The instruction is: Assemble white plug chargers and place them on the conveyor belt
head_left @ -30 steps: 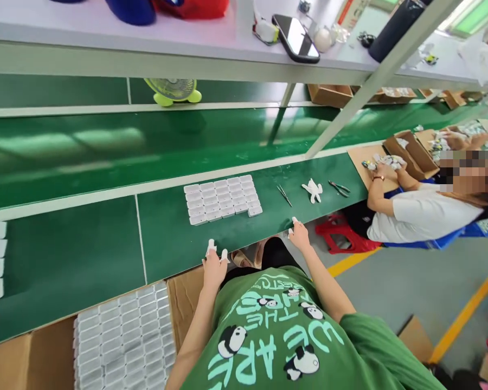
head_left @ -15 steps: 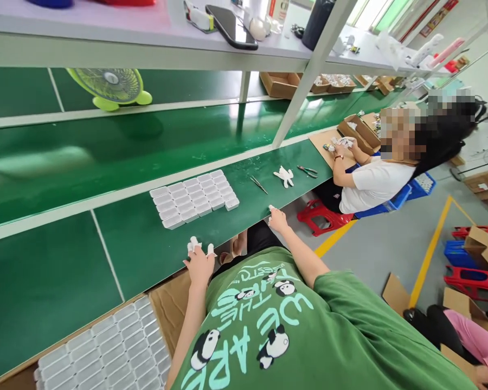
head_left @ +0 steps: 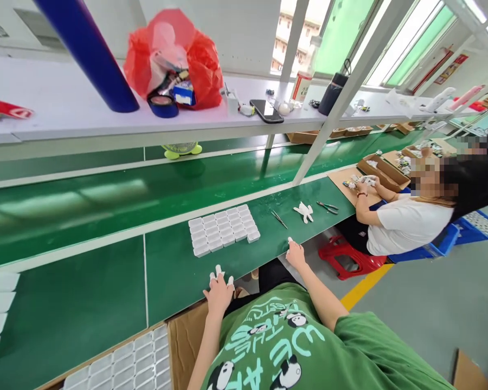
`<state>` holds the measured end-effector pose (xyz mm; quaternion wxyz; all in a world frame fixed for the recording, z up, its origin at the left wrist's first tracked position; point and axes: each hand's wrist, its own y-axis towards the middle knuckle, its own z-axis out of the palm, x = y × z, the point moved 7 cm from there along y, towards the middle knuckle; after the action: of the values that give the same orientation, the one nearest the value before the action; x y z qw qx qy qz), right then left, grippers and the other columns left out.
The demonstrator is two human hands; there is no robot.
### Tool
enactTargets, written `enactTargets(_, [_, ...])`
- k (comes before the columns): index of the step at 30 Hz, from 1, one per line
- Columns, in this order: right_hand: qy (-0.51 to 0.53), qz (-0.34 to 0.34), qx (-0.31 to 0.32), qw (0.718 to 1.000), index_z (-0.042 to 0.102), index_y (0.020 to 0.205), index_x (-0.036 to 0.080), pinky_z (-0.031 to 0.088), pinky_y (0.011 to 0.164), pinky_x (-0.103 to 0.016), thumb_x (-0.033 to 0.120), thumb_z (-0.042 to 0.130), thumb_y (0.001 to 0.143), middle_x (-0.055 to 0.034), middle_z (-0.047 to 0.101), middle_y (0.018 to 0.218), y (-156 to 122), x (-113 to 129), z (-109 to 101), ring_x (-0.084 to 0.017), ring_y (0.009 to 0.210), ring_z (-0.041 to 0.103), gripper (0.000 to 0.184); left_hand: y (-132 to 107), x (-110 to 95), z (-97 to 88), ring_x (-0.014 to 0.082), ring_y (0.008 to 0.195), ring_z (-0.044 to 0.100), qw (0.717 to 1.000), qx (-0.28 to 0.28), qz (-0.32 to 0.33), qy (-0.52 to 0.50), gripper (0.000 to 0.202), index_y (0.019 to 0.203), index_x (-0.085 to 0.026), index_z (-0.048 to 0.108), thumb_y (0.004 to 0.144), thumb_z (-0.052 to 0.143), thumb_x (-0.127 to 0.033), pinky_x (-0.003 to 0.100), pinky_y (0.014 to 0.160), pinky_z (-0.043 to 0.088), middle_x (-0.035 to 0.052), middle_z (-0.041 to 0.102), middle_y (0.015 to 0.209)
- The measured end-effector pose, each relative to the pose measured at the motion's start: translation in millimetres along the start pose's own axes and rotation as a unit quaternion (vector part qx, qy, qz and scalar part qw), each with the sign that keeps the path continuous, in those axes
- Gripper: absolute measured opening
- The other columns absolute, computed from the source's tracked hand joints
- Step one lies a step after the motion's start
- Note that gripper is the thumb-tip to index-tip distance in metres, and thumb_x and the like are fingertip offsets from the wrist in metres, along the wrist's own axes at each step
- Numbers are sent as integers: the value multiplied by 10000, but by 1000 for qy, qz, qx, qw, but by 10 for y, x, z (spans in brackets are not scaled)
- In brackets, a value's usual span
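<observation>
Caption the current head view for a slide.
Left hand and right hand at the near edge of a green workbench, with rows of white parts, tweezers and pliers beyond.

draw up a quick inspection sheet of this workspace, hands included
Surface: green bench, pale seam left of both hands
Things at hand: white boxes in a block; tweezers, pliers farther right
Clutter: red bag, phone, dark bottle on the shelf
Left hand: spread at the bench edge, nothing seen held
Right hand: at the bench edge, nothing seen held
Cables: nothing seen around the hands
Surroundings: co-worker at right, red stool
</observation>
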<state>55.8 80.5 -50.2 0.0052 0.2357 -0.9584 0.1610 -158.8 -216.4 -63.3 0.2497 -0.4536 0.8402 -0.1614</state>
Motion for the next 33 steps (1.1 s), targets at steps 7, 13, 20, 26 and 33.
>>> enactTargets(7, [-14, -14, -31, 999, 510, 1451, 59, 283, 1162, -383, 88, 520, 865, -207, 615, 1415, 22, 26, 160, -284, 1399, 480, 587, 180, 54, 1, 367, 1160, 676, 1000, -12, -11, 6, 571, 1509, -70, 363, 1002, 344, -331, 554, 1050, 450, 308, 499, 1473])
enactTargets(13, [-47, -49, -44, 997, 509, 1475, 53, 268, 1178, -408, 75, 540, 843, -228, 623, 1396, 75, 16, 309, -321, 1430, 454, 633, 188, 119, 18, 347, 1147, 685, 999, -15, -35, 6, 574, 1509, -62, 365, 997, 330, -318, 506, 1020, 483, 284, 537, 1439])
enactTargets(20, [-52, -42, -64, 996, 530, 1467, 50, 291, 1186, -413, 59, 533, 838, -239, 619, 1390, 64, -9, 437, -342, 1456, 430, 629, 119, 39, 114, 353, 1167, 674, 999, 8, -44, 31, 569, 1525, -97, 376, 991, 336, -291, 596, 1118, 379, 283, 478, 1514])
enactTargets(26, [-40, -29, -95, 994, 545, 1445, 51, 298, 1190, -384, 47, 494, 851, -210, 628, 1390, 118, -51, 475, -316, 1426, 469, 597, 140, -113, 105, 363, 1291, 593, 998, -8, -44, 46, 582, 1515, -120, 402, 966, 421, -314, 567, 1100, 399, 275, 505, 1488])
enactTargets(33, [-36, -36, -98, 994, 543, 1447, 80, 328, 1163, -368, 73, 502, 851, -183, 677, 1305, 176, -72, 435, -317, 1385, 510, 597, 159, -105, 55, 351, 1345, 561, 998, 3, -62, 9, 587, 1543, -110, 348, 987, 374, -296, 594, 1162, 344, 268, 455, 1540])
